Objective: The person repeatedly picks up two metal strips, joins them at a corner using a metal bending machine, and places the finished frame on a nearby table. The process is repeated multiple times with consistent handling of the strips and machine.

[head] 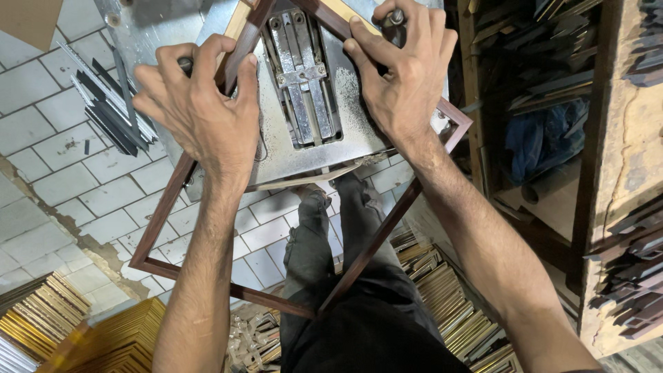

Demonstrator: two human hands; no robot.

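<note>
Even, soft daylight; sharp centre, wide-angle stretching at edges

The top corner of the brown frame [387, 228] is cut off by the picture's top edge; the left hand [200, 114] hides part of one side; the right hand [407, 79] hides a dark knob [395, 17]; the blue bundle [545, 135] is too dim to tell.

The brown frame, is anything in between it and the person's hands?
Nothing visible. The left hand presses straight onto one side of the brown frame, and the right hand presses onto the other side, on the metal machine table. Both hands also grip dark knobs.
</note>
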